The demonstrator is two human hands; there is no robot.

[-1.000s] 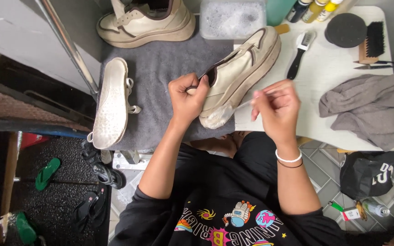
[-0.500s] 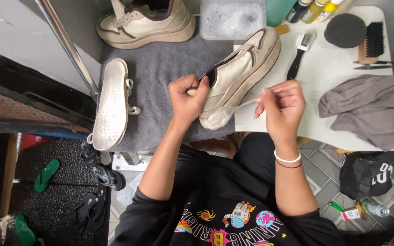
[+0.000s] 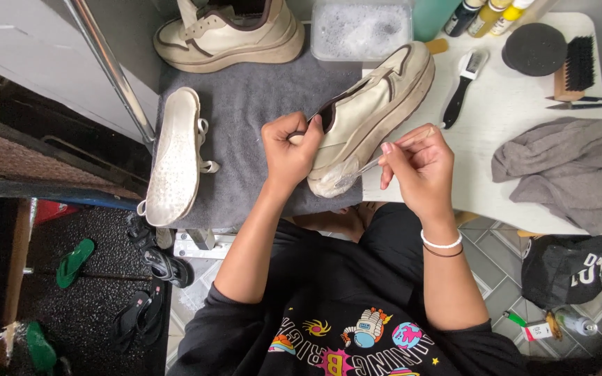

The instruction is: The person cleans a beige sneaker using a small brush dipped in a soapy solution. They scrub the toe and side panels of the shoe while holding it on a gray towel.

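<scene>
The cream sneaker (image 3: 371, 111) lay tilted on its side across the right edge of the grey mat (image 3: 259, 125), its toe pointing away from the person and its heel toward them. The left hand (image 3: 288, 150) was clenched around the sneaker's heel collar, fingers curled over the dark lining and thumb pressed on the outside, steadying the shoe. Just to the right of the sneaker's heel, the right hand (image 3: 418, 167) pinched a thin brush (image 3: 377, 161) between thumb and fingertips; its pale handle ran up past the fingers, and its bristled end touched the foamy patch on the sneaker's heel sole. A white bracelet circled that wrist. Left of the sneaker, well apart on the same mat, a pale insole (image 3: 175, 157) lay lengthwise with loose laces beside it. Beyond the sneaker, at the mat's far edge, the second cream sneaker (image 3: 231, 31) stood upright, and next to it sat a clear tub of soapy water (image 3: 360, 29). To the right of the held sneaker, on the white table (image 3: 496, 118), lay a black-handled brush (image 3: 462, 83), near the toe; farther right were a round black sponge (image 3: 535, 49), a wooden brush with dark bristles (image 3: 574, 66) and small scissors (image 3: 576, 103). A crumpled grey cloth (image 3: 569, 170) lay well to the right of the sneaker, near the table's near edge.
</scene>
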